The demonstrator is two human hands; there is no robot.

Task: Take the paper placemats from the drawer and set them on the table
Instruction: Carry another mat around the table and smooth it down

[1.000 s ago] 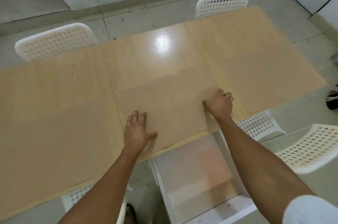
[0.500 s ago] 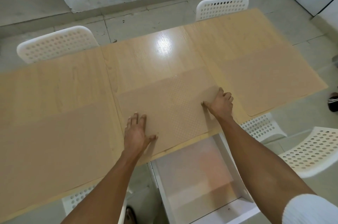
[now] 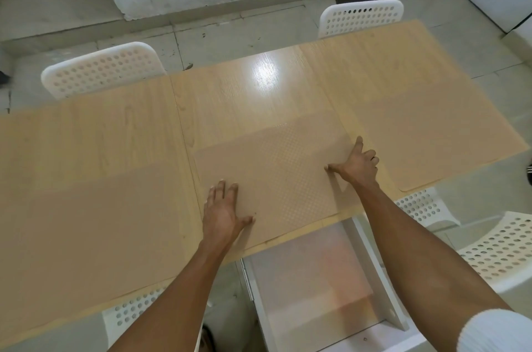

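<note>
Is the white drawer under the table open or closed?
Open. The drawer is pulled out below the table edge, so its inside shows.

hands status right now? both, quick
Left hand: open, fingers flat, pressing on the middle placemat.
Right hand: open, fingers spread, resting on that placemat's right edge.

Three paper placemats (image 3: 276, 167) on wooden table (image 3: 244, 92)
</note>
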